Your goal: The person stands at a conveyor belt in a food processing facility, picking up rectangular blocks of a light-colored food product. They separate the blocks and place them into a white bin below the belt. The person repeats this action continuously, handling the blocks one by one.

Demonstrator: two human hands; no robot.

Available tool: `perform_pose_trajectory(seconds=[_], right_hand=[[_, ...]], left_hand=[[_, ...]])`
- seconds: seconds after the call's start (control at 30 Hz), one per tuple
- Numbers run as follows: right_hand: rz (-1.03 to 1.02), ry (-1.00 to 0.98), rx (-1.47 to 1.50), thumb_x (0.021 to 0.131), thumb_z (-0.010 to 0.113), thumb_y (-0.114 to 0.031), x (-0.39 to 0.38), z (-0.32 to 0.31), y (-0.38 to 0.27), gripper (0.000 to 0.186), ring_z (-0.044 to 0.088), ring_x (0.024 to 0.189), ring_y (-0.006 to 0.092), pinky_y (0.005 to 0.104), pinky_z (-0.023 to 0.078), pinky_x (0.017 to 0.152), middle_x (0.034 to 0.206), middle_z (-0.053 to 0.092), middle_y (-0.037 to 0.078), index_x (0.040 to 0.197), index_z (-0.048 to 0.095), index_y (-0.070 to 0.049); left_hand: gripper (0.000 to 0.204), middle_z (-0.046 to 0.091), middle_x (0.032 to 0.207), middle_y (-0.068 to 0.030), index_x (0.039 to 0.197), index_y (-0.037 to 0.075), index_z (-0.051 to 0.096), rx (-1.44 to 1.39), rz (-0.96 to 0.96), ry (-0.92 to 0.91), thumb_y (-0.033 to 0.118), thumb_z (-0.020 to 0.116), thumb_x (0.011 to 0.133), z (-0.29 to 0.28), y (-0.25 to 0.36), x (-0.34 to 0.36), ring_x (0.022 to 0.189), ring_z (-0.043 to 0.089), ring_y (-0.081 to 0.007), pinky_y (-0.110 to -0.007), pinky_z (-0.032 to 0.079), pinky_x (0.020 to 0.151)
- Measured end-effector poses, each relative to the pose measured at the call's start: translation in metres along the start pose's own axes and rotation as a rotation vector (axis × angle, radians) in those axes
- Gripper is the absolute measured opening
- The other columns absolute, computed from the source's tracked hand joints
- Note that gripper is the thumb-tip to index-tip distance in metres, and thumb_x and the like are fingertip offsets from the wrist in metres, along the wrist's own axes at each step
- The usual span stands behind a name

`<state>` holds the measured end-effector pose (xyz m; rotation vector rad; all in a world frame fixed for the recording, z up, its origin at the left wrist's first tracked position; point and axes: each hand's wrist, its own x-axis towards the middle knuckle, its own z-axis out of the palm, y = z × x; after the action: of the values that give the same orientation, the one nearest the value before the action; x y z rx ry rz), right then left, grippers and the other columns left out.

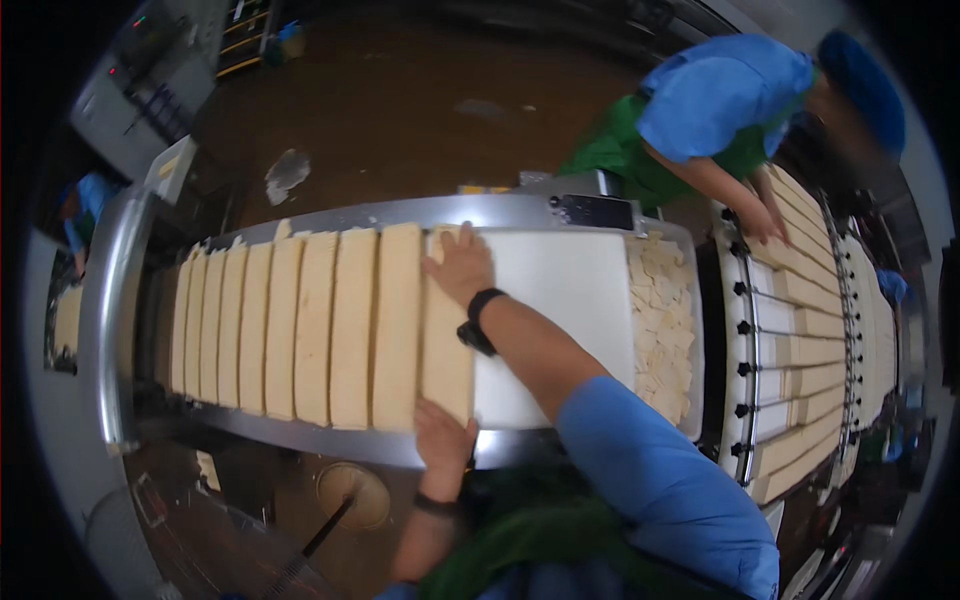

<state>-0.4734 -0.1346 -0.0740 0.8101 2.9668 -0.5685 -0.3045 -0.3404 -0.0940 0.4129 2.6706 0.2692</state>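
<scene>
Apparently done: about 9 pale dough strips [352, 330] aligned side by side. In hand: 1 end strip [447, 345], positioned just beside the row on the white conveyor surface [570, 280]. Right hand [463, 266] contacts its far end; left hand [443, 438], its near end. Grip closure and remaining quantity cannot be determined.

The dough strips [314, 330] look matt, the belt [565, 280] smooth, the metal rail [400, 214] glossy, the sleeve [655, 465] cloth.
</scene>
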Motion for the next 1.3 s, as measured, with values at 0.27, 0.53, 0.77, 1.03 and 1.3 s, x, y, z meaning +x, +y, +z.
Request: perform_pose_trajectory(seconds=[0.27, 0.53, 0.77, 1.03, 1.3], right_hand=[[0.399, -0.013, 0.053, 0.073, 0.064, -0.04, -0.019, -0.064, 0.11, 0.064, 0.046, 0.113, 0.0308, 0.0455, 0.045, 0.083, 0.133, 0.036, 0.019, 0.121, 0.043, -0.004], [0.67, 0.399, 0.452, 0.068, 0.074, -0.027, -0.121, -0.113, 0.246, 0.074, 0.047, 0.117, 0.0444, 0.0441, 0.046, 0.093, 0.145, 0.011, 0.034, 0.124, 0.037, 0.003], [0.754, 0.856, 0.486, 0.076, 0.065, -0.037, -0.209, -0.187, 0.339, 0.077, 0.048, 0.112, 0.0466, 0.0503, 0.043, 0.092, 0.129, 0.032, 0.029, 0.131, 0.028, 0.0], [0.91, 1.037, 0.63, 0.076, 0.066, -0.043, -0.254, -0.267, 0.505, 0.073, 0.051, 0.106, 0.0455, 0.0491, 0.046, 0.088, 0.123, 0.038, 0.028, 0.123, 0.032, 0.001], [0.863, 0.544, 0.185, 0.082, 0.054, -0.039, -0.258, -0.303, 0.611, 0.045, 0.053, 0.105, 0.0372, 0.0494, 0.041, 0.088, 0.1, 0.06, 0.02, 0.107, 0.053, -0.001]], left_hand=[[0.088, 0.042, 0.115, -0.0318, 0.125, -0.009, 0.029, -0.168, 0.38, -0.062, 0.036, 0.078, 0.067, -0.012, 0.026, 0.006, 0.105, 0.049, -0.0472, -0.049, 0.043, 0.088], [0.077, 0.037, 0.113, -0.0305, 0.124, -0.003, 0.029, -0.264, 0.547, -0.189, 0.031, 0.075, 0.073, -0.015, 0.139, -0.017, 0.102, 0.047, -0.0483, -0.051, 0.046, 0.083], [0.072, 0.028, 0.124, -0.0322, 0.13, 0.0, 0.032, -0.417, 0.806, 0.159, 0.005, 0.07, 0.069, 0.011, 0.233, -0.026, 0.111, 0.036, -0.0447, -0.047, 0.036, 0.097], [0.073, 0.026, 0.137, -0.0297, 0.135, -0.004, 0.031, -0.571, 1.043, 0.266, 0.001, 0.065, 0.071, 0.019, 0.403, -0.07, 0.128, 0.022, -0.0463, -0.048, 0.024, 0.107], [0.062, 0.039, 0.136, -0.0232, 0.135, -0.001, 0.037, -0.509, 1.226, 0.262, 0.008, 0.064, 0.08, 0.039, 0.495, -0.035, 0.129, 0.032, -0.0398, -0.046, 0.025, 0.108]])
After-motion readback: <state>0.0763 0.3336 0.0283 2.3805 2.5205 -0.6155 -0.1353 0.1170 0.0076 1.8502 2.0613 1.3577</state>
